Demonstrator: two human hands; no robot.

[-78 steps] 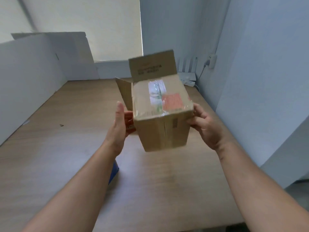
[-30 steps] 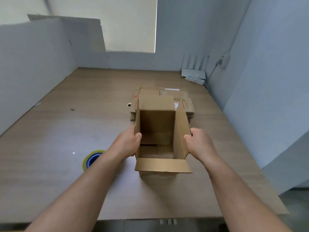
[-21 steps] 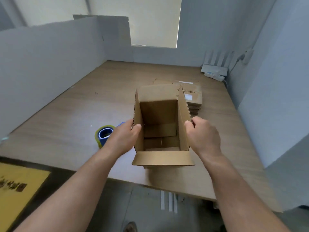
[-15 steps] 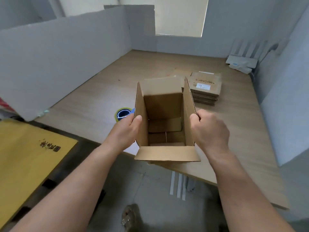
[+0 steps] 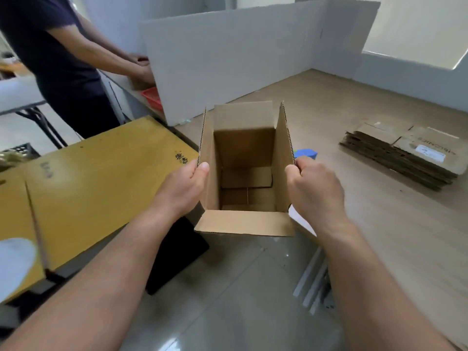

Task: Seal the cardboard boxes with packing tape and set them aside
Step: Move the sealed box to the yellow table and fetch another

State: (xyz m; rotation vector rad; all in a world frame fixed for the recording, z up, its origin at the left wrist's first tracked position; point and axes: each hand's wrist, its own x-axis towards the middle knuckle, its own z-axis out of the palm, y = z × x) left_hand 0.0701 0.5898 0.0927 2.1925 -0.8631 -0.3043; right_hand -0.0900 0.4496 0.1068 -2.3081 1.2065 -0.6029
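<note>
Head view shows cardboard box [image 5: 243, 222], wooden table [image 5: 385, 224], partition [image 5: 228, 59], tiled floor [image 5: 240, 300].

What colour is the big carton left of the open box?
The carton is yellow with black print, clearest in the head view.

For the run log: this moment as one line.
cardboard box: top open, empty; left hand: grips its left flap; right hand: grips its right flap; flattened boxes: stacked on table
</note>
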